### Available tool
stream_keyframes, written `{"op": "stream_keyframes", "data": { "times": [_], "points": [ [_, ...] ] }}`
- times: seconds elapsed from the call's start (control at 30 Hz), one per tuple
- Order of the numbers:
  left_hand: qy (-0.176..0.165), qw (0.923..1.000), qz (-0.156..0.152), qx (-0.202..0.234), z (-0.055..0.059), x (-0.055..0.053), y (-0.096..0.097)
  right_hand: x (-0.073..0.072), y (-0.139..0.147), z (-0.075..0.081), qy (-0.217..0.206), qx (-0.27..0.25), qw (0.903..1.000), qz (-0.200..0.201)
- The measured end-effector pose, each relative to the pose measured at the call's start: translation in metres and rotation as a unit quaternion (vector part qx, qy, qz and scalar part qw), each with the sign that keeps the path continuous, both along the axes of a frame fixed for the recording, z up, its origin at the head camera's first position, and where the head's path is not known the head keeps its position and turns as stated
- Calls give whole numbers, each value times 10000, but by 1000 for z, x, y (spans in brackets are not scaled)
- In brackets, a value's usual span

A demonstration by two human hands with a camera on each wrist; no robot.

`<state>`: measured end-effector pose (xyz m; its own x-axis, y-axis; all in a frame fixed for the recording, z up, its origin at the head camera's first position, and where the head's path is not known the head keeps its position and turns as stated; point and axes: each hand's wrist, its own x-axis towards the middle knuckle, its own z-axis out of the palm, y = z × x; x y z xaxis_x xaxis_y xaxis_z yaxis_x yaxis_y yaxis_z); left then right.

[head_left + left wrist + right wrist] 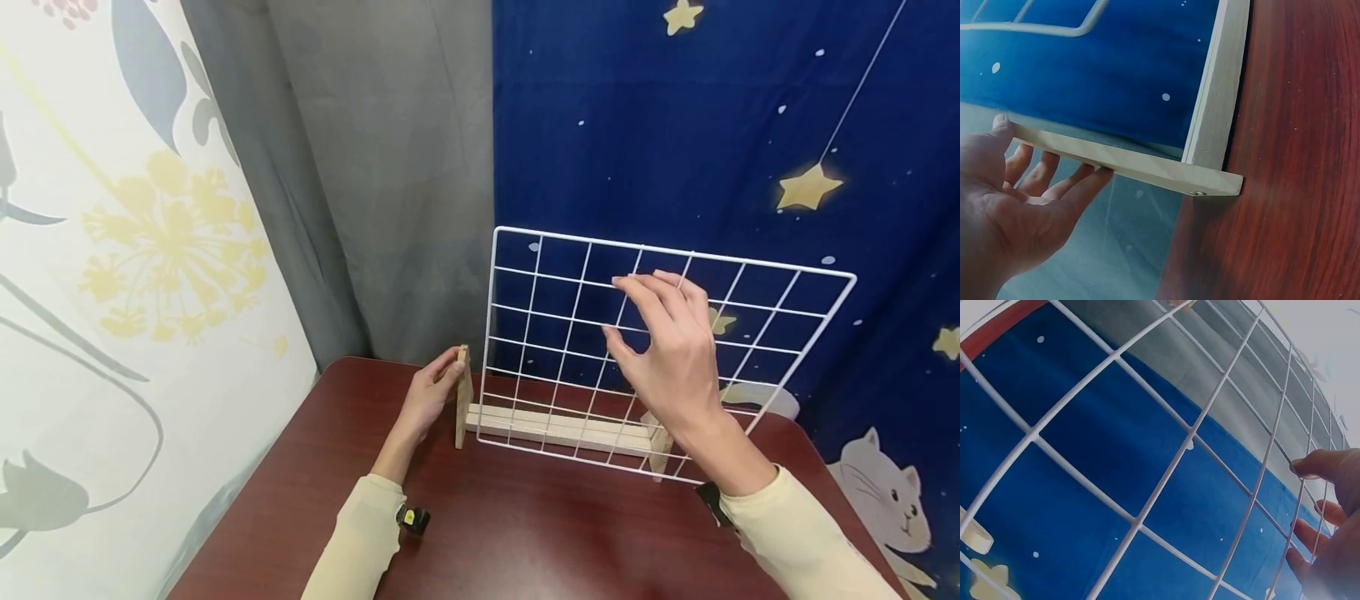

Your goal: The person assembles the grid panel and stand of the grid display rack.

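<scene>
A white wire grid panel stands upright and slightly tilted in front of a wooden stand. My right hand grips its wires near the middle, and in the right wrist view the thumb and fingers curl at the mesh. The stand has a long crossbar between two end boards. At its left end, my left hand holds the top of the upright end board between thumb and fingers. The right end board shows partly through the grid. Whether the panel's lower edge touches anything is unclear.
Under everything lies a dark red wood-grain table. Behind it hang a grey curtain and a blue curtain with stars. A white floral-patterned curtain is at the left.
</scene>
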<state>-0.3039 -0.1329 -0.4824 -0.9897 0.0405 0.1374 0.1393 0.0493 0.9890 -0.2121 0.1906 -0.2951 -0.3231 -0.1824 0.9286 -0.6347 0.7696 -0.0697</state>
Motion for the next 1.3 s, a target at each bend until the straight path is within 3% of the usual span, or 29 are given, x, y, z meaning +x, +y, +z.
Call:
{"op": "stream_keyframes", "data": {
  "times": [0.37,0.7,1.3],
  "points": [
    [362,9990,238,-107,-6,-2,7,-10,-9,29,154,180,9997,-98],
    [591,9977,256,-225,-10,-5,8,-18,-19,48,285,183,9988,-360],
    [652,9967,388,-289,-13,-5,14,-47,-17,74,658,414,9945,-701]
  ]
}}
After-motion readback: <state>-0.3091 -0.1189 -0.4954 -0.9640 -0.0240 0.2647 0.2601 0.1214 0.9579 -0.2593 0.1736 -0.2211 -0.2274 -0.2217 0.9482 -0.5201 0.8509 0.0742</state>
